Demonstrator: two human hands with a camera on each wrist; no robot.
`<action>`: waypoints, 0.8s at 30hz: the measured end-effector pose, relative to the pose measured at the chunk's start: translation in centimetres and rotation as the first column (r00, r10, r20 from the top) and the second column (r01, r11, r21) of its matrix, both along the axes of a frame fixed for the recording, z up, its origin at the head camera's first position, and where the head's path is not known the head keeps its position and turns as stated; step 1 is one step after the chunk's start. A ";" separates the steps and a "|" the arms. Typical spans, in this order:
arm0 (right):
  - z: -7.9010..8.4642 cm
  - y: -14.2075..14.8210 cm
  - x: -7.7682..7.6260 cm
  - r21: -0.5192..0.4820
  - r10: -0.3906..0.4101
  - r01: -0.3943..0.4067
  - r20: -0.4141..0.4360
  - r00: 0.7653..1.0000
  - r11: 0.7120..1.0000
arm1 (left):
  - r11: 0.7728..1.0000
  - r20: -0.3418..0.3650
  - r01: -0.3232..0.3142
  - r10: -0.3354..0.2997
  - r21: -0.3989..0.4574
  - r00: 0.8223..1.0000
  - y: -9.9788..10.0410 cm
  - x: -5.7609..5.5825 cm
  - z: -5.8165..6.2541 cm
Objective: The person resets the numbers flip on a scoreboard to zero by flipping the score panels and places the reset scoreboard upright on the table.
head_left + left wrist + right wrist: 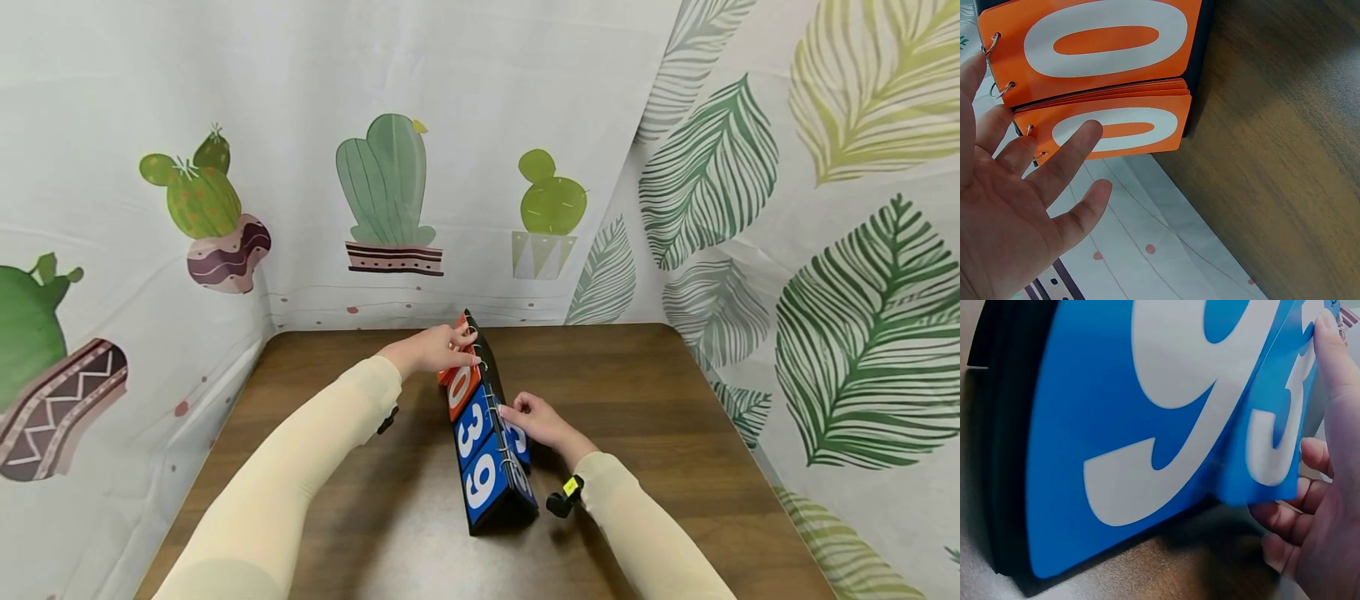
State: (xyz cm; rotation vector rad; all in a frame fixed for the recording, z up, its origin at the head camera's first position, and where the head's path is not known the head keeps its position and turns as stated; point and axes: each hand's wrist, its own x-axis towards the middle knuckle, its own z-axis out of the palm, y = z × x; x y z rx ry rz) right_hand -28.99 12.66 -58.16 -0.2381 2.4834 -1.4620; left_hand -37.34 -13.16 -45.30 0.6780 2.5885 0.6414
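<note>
A tent-shaped flip scoreboard [504,517] with a black frame stands lengthwise on the table. Ringed number cards hang along its top ridge. On its left face, orange cards showing 0 [1107,40] are at the far end, and blue cards with 3 and 9 [482,482] are nearer. My left hand [444,348] reaches over the orange cards, fingers spread and touching near the rings. On the right face, my right hand [538,421] pinches a blue card with a 3 [1269,450], thumb on its front and curled fingers behind. That card tilts away from the frame beside another blue 9 [1110,425].
The brown wooden table [360,508] extends around the scoreboard on both sides. A white cloth backdrop [480,75] with printed cacti hangs right behind the table's far edge. On the right hangs a leaf-patterned cloth [862,333]. A small black wrist device [564,498] sits at the right sleeve.
</note>
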 end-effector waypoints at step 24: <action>-0.8 5.6 1.0 -0.399 0.013 0.129 0.334 0.943 0.908 | 1.000 0.023 -0.004 0.003 0.020 1.000 -0.1 0.3 0.0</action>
